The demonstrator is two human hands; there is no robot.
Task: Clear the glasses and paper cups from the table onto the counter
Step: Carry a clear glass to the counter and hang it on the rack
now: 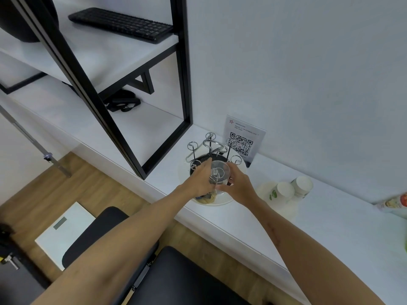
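A clear drinking glass [220, 172] is held upside down over the chrome glass rack [208, 148], which stands on a round white tray [222, 202] on the white counter [308, 227]. My left hand [198, 181] grips the glass from the left. From the right, my right hand [239, 183] holds the same glass with curled fingers. One peg of the rack shows through the glass. Two white paper cups [293, 188] with green print stand upside down on the counter to the right of the tray.
A QR-code sign [242, 139] stands against the wall behind the rack. A black metal shelf frame [185, 84] with a keyboard [121, 24] rises to the left. A black seat [176, 278] and a white scale [63, 232] are below the counter edge.
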